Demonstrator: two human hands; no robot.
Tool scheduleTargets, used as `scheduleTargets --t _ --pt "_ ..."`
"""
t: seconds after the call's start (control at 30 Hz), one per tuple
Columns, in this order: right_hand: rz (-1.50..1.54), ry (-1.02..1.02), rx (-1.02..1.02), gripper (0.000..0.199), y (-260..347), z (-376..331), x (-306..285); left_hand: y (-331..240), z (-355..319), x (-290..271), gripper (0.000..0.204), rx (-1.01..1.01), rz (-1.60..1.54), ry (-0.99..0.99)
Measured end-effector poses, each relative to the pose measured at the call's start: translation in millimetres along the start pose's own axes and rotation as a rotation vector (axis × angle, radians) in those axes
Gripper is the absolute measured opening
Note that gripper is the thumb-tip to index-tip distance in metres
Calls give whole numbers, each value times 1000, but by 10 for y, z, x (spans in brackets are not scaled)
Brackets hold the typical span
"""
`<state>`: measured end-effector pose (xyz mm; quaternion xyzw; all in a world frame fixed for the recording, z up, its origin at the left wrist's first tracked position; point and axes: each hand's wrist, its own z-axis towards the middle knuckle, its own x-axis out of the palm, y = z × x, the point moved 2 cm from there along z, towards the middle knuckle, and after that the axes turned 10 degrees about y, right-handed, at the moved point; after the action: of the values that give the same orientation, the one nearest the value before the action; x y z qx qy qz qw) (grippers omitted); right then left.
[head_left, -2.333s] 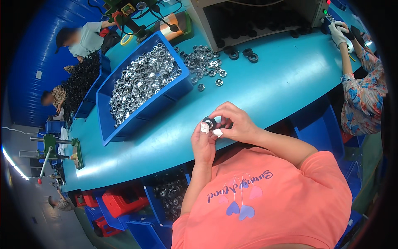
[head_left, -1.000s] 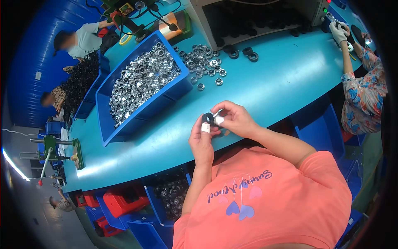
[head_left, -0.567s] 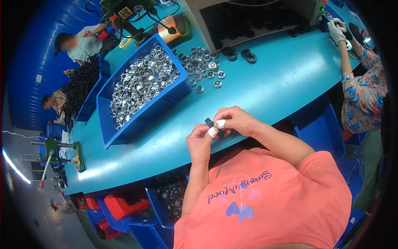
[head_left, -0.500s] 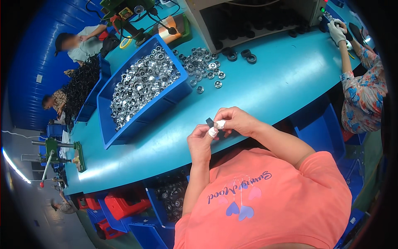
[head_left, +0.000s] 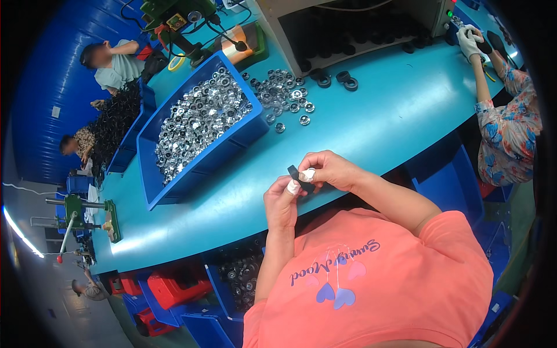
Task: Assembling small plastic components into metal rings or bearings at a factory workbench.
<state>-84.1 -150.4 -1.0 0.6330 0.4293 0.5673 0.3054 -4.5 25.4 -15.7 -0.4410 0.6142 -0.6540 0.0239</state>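
Left hand [head_left: 281, 203] and right hand [head_left: 332, 170] close together, white-wrapped thumbs meeting, both pinching a small black part [head_left: 293, 172]; inner details hidden by fingers. Part is held above the near edge of the teal table [head_left: 371, 124]. Beyond: blue bin [head_left: 232, 145] of shiny clear pieces [head_left: 200, 116], more loose beside it.

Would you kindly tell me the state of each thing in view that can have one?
Left hand: closed on black part
Right hand: closed on black part
Black part: held by both hands
Large blue bin: filled with shiny round parts
Grey cabinet: open at the front
Black rings: loose on table
Green lamp: lit
Tube light: lit
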Motion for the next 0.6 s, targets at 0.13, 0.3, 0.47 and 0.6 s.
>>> scheduleTargets --t 0.13,0.3,0.47,0.6 --pt "-36 -18 1 19 -25 6 -22 -11 7 22 16 -14 0 19" --pt "-380 -72 -136 21 144 -48 55 -7 -7 106 24 53 66 60" --pt "-276 -51 -149 20 75 -37 44 -10 -14 129 19 79 76 82" --pt "-143 -78 -160 19 -44 4 -5 -34 -14 213 22 96 219 -23"
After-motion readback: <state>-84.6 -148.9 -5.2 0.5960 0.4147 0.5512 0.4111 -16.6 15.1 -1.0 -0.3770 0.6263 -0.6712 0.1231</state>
